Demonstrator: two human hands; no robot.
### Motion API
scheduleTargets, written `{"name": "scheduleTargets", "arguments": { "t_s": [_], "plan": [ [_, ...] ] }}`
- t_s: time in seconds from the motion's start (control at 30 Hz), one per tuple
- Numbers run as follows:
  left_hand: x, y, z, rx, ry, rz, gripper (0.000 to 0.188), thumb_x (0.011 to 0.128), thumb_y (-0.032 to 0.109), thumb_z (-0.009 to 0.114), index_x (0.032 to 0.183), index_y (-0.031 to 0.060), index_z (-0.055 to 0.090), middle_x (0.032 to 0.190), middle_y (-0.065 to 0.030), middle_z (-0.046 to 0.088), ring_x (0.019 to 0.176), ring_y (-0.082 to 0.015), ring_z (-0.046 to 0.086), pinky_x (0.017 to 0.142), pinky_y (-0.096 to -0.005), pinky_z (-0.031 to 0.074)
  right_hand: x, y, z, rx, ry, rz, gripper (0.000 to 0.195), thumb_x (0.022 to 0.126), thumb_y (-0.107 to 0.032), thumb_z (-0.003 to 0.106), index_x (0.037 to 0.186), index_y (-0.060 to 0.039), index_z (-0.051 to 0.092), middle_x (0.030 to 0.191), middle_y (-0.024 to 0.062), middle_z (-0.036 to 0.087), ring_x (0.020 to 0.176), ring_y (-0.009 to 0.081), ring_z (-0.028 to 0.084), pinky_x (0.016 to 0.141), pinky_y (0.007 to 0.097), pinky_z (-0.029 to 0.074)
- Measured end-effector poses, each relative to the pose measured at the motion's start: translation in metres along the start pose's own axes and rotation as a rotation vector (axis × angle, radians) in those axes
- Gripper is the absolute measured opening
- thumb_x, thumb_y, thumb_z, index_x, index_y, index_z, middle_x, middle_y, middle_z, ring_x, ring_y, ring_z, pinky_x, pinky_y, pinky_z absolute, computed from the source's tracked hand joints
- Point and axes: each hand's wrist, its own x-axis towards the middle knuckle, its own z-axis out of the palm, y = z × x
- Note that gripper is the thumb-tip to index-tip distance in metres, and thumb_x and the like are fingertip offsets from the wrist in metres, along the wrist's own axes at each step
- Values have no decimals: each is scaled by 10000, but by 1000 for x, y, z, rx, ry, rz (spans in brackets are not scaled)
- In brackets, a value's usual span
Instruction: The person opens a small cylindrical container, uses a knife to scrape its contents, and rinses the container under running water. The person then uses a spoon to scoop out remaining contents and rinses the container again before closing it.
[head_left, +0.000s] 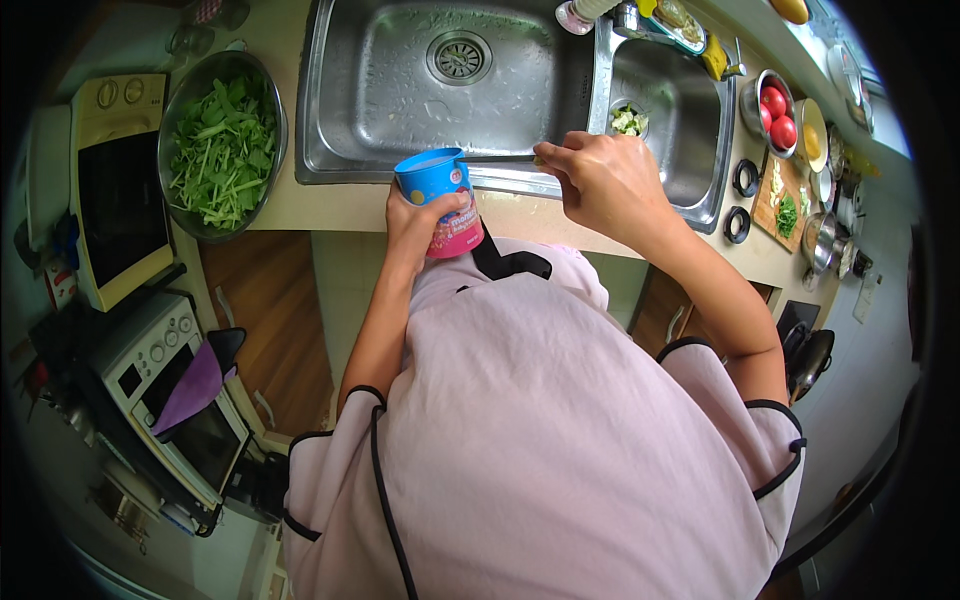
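Note:
My left hand (409, 225) is wrapped around a pink-and-blue printed canister (454, 229), held tilted just over the counter's front edge. Its blue rim is open at the top, and the contents are hard to make out. My right hand (607, 180) pinches the handle end of a narrow metal utensil (499, 159), perhaps a knife, lying nearly level. Its far end meets the canister's right rim; whether it enters the opening, I cannot tell. Beyond both hands lies the wet large basin (390, 105) of a steel sink. Pale green vegetable scraps (628, 121) sit in the smaller basin (675, 97).
A steel bowl of cut leafy greens (223, 150) stands left of the sink, beside a microwave oven (124, 180). Rightward are a bowl of tomatoes (780, 124), two black rings (742, 180) and a wooden cutting board (772, 214) with chopped greens. Below left is an oven (187, 397).

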Motion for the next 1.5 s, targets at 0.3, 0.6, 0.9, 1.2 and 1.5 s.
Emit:
{"name": "scheduleTargets", "arguments": {
  "t_s": [0.3,0.6,0.9,1.2,1.5],
  "plan": [
    [-3,7,3,-64,4,1,703,611,191,836,1202,-8,512,1067,-134,628,921,-221,653,804,-356,560,-12,-7,21,125,165,51,249,719,-57,651,943,-130,731,718,80,644,548,301,622,478,406,480],
    [4,-1,1,95,41,113,721,597,204,848,1198,-15,517,1072,-138,627,918,-221,645,793,-344,550,-14,0,17,-5,160,-3,205,762,-59,646,932,-131,734,675,75,618,553,288,621,484,410,477],
    [8,6,7,29,89,139,731,588,210,859,1193,-20,517,1071,-138,627,911,-221,644,785,-342,548,-20,-9,40,415,191,269,152,852,-43,648,965,-36,749,736,151,663,538,280,602,516,378,454],
    [10,7,7,50,120,175,686,598,196,854,1165,-18,533,1053,-142,637,887,-217,647,771,-341,549,-17,-19,42,592,89,519,152,854,-91,662,952,-21,754,608,210,588,527,332,599,536,393,463],
    [8,8,4,96,71,158,695,601,197,852,1176,-11,522,1057,-137,632,885,-217,646,775,-343,549,-17,8,38,140,259,37,226,793,-62,660,988,-133,751,715,75,657,580,292,634,511,399,490]
  ]
}}
